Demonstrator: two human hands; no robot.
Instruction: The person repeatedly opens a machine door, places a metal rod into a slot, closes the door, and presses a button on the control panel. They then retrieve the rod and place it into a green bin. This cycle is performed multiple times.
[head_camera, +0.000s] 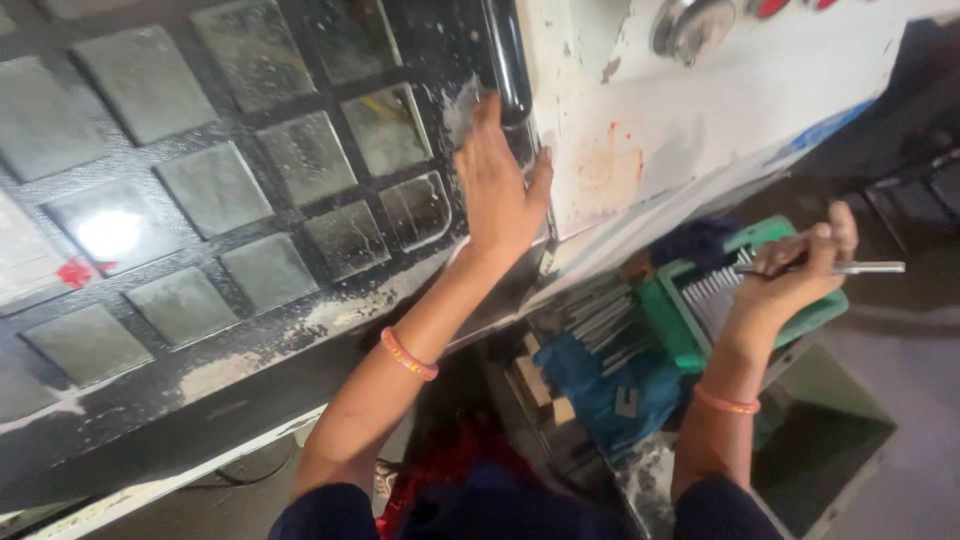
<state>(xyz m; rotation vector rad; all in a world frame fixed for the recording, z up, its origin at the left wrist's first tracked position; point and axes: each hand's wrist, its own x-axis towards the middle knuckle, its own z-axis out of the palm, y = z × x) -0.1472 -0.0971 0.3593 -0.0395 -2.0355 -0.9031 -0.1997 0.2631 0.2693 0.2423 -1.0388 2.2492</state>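
My left hand (497, 185) rests flat against the edge of a dark sliding machine door (200, 200) with windowed panels, just beside its black vertical handle (508, 60). Held out to the right, my right hand (790, 275) grips a thin silver metal rod (850, 267) that points rightward. Directly under that hand sits a green tray (680, 320) holding several similar metal rods. Both wrists wear orange bands.
A white, paint-chipped machine panel (700, 110) with a round knob (690, 25) stands right of the door. A blue cloth (600, 385) and small wooden blocks (535, 385) lie on the bench below. A green bin (820, 440) sits at lower right.
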